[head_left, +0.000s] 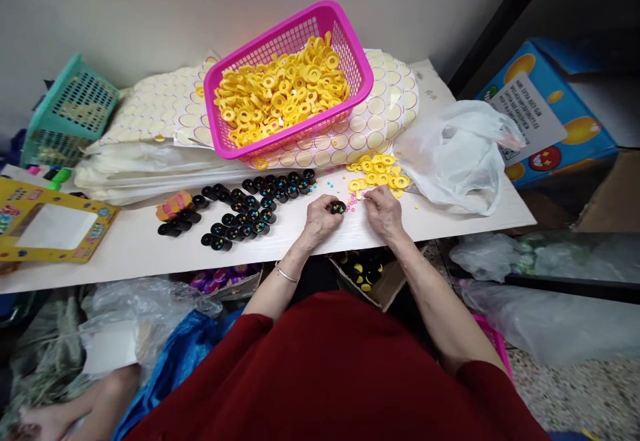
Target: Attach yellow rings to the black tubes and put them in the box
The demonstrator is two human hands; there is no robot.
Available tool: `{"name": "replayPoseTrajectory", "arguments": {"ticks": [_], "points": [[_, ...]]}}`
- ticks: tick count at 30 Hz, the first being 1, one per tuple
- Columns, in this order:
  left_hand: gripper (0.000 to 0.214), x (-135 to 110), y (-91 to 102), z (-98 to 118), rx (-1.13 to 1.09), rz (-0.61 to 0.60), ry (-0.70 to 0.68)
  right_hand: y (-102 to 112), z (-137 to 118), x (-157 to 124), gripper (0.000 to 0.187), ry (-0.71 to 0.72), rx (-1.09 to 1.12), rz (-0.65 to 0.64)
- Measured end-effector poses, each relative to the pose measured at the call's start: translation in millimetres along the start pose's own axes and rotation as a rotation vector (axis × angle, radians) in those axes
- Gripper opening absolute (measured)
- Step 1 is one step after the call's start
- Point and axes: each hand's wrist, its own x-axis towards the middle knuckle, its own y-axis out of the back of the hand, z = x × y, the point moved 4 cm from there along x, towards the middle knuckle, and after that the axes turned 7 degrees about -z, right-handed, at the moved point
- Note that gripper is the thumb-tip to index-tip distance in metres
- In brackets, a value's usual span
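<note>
My left hand (pixel 320 218) is closed round a small black cup (pixel 339 207) with coloured bits inside, held just over the table. My right hand (pixel 384 213) has its fingertips pinched together beside it; whatever may be between them is too small to make out. Tiny pink rings (pixel 351 202) lie scattered between the two hands. Just beyond the right hand is a loose pile of yellow ring-shaped plastic pieces (pixel 379 170). To the left, rows of black cups (pixel 259 226) stand on the table, many with coloured bits in them.
Behind the cups, a pink basket (pixel 214 118) full of yellow pieces rests on sheets of round stickers (pixel 395 84). A white plastic bag (pixel 463 154) and blue carton (pixel 555 114) are at right. A yellow printed box (pixel 107 218) and green basket (pixel 75 104) are at left.
</note>
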Motion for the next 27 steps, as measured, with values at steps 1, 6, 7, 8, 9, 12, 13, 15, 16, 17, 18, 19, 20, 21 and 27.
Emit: {"name": "replayPoseTrajectory", "arguments": {"ticks": [1,6,7,8,9,12,13,15,16,17,18,19,20,21,27], "points": [[0.026,-1,-1.8,0,-0.009,0.000,-0.008,-1,-3,1,0.018,0.033,-0.009,-0.030],[0.025,-1,-6.1,-4,0.039,0.016,-0.036,-8,-18,8,0.021,0.096,-0.175,-0.187],[0.024,-1,-6.4,-5,0.056,0.018,-0.046,-9,-21,9,0.021,0.091,-0.208,-0.214],[0.024,-2,-6.7,-5,0.071,0.016,-0.055,-10,-23,10,0.022,0.083,-0.233,-0.237],[0.024,-2,-7.0,-6,0.085,0.014,-0.061,-11,-25,11,0.023,0.074,-0.253,-0.255],[0.022,-3,-7.9,-7,0.114,0.008,-0.068,-12,-32,15,0.026,0.031,-0.320,-0.303],[0.021,-3,-8.1,-7,0.117,0.009,-0.074,-12,-35,17,0.027,0.012,-0.353,-0.325],[0.019,-3,-8.6,-6,0.112,0.013,-0.090,-13,-40,21,0.026,-0.005,-0.427,-0.386],[0.019,-3,-8.8,-6,0.112,0.013,-0.093,-13,-42,23,0.026,-0.002,-0.460,-0.415],[0.019,-3,-9.0,-5,0.114,0.013,-0.091,-13,-45,24,0.026,0.009,-0.487,-0.439],[0.019,-2,-9.2,-6,0.118,0.013,-0.084,-13,-47,25,0.027,0.024,-0.507,-0.459],[0.020,-2,-9.3,-6,0.121,0.013,-0.075,-12,-49,26,0.028,0.040,-0.519,-0.476],[0.020,-2,-9.3,-6,0.123,0.013,-0.065,-11,-50,26,0.028,0.053,-0.526,-0.487],[0.021,-2,-9.4,-6,0.121,0.012,-0.059,-10,-51,25,0.028,0.063,-0.529,-0.497],[0.021,-3,-9.2,-5,0.123,0.008,-0.066,-10,-51,23,0.026,0.014,-0.570,-0.535]]}}
